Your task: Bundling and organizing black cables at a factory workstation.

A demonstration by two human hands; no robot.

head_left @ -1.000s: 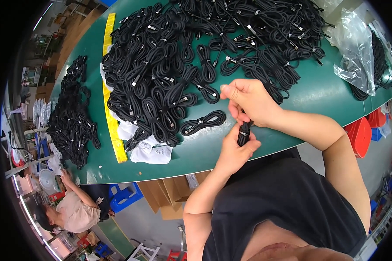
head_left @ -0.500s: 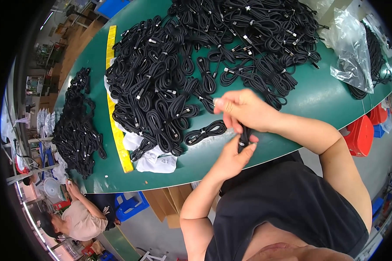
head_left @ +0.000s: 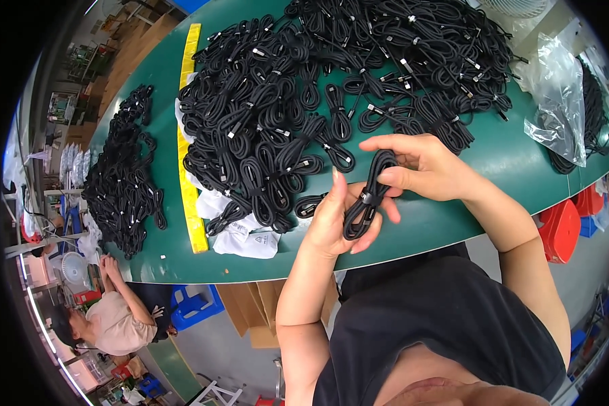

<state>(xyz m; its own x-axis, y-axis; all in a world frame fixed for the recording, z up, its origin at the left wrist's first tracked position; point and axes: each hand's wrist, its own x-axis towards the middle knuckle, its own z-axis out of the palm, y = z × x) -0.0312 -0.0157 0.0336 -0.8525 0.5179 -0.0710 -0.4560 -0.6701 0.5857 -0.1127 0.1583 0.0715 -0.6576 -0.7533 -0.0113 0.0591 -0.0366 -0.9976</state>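
Coiled black cable point(head_left: 369, 199) is gripped, tilted, in both hands point(head_left: 432, 169) above the green table point(head_left: 507, 152).

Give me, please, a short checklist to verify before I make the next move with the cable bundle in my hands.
1. Cable bundle coiled and banded: ok, a dark band goes around its middle.
2. Right hand on the bundle: ok, thumb and fingers are at its upper loop.
3. Left hand supporting: ok, fingers pass behind the lower part; the thumb stands apart.
4. Both cable ends tucked in: cannot tell, the details are too small.
5. Neighbouring bundle fully visible: not ok, the left hand hides part of it.
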